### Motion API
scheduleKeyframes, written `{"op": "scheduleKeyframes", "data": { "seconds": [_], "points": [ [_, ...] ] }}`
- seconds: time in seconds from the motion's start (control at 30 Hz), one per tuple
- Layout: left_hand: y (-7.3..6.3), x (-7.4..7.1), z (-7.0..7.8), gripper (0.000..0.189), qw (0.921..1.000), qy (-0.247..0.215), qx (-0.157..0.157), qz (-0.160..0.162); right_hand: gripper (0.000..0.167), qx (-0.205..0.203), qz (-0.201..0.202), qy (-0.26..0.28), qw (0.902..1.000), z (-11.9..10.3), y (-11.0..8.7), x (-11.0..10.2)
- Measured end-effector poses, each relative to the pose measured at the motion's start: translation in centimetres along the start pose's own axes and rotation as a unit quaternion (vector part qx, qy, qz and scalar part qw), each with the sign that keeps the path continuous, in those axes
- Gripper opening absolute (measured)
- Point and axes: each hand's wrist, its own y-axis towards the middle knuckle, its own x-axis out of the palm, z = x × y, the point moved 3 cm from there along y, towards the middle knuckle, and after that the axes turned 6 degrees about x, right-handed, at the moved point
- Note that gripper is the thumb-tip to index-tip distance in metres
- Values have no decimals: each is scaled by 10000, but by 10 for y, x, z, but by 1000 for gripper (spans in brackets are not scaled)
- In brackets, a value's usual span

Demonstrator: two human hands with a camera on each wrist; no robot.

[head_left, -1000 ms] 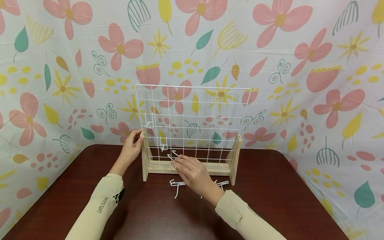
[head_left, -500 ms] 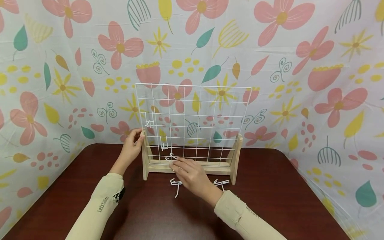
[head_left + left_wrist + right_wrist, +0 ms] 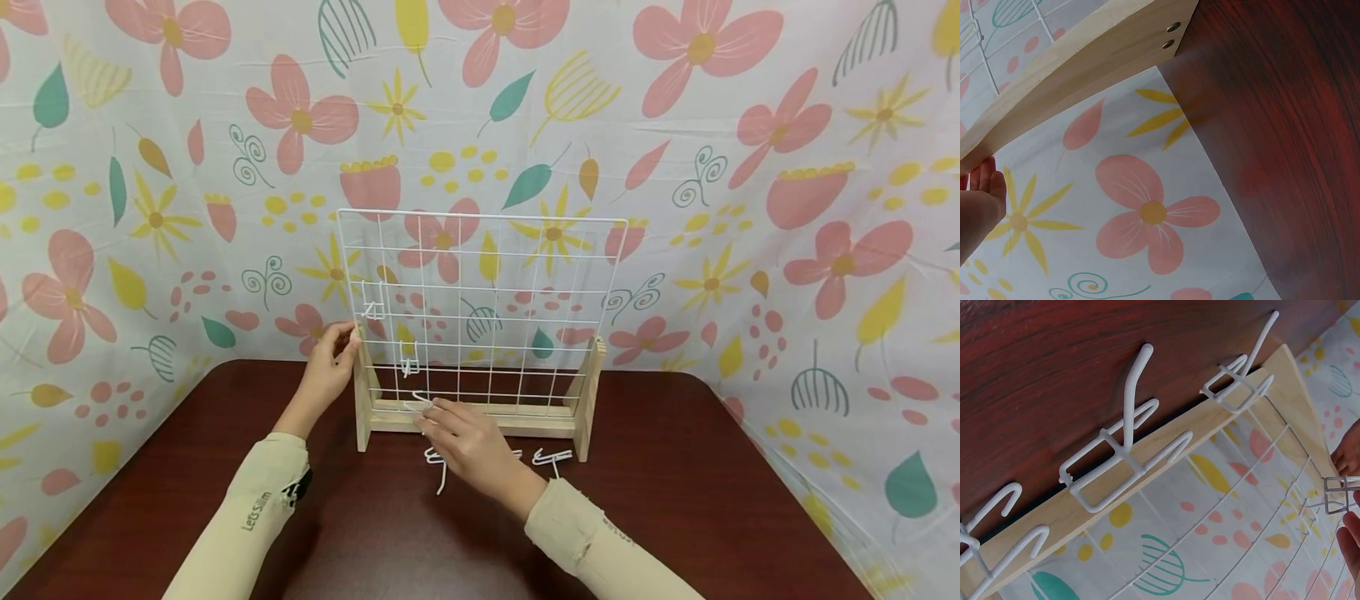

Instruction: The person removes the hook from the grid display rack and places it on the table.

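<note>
Dark table (image 3: pixel 360 550), grid rack (image 3: pixel 532 427), floral curtain (image 3: pixel 480 125).
Three loose hooks (image 3: pixel 1129 406) lie around the rack's six o'clock; the right hand (image 3: pixel 472 442) pinches another hook (image 3: pixel 1326 495) at seven; the left hand (image 3: pixel 330 362) grips the wooden upright (image 3: pixel 363 412) at nine; two mounted hooks (image 3: pixel 409 365) hang between eight and ten.

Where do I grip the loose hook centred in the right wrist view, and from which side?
I'd pinch the loose hook by the closed end of its wire frame, coming from the person's right. Its two curled tips point left, so they should stay free, and its prong sticks out on the person's side, clear of that end.
</note>
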Motion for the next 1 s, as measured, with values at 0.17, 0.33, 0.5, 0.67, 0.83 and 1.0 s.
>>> {"op": "scheduleKeyframes", "data": {
  "seconds": [0.17, 0.33, 0.5, 0.67, 0.83, 1.0],
  "points": [
    [3, 0, -12, 36, 10000, 19, -14, -17, 22, -87, -145, 1, 9999, -5, 1, 4],
    [3, 0, -20, 37, 9999, 59, 97, 13, 20, -189, -269, -201, 9993, -10, 1, 9],
    [4, 0, -22, 37, 9999, 16, 142, 24, 19, -240, -393, -419, 9981, -16, 3, 13],
    [6, 1, -22, 37, 9998, -36, 200, 35, 21, -87, -742, -506, 9959, -20, 4, 16],
    [6, 1, -23, 37, 9999, -12, 158, 25, 21, 76, -1097, -534, 9925, -23, 3, 21],
    [4, 1, -20, 36, 9999, 42, 148, 38, 20, 25, -1273, -642, 9898, -25, 1, 28]
  ]
}}
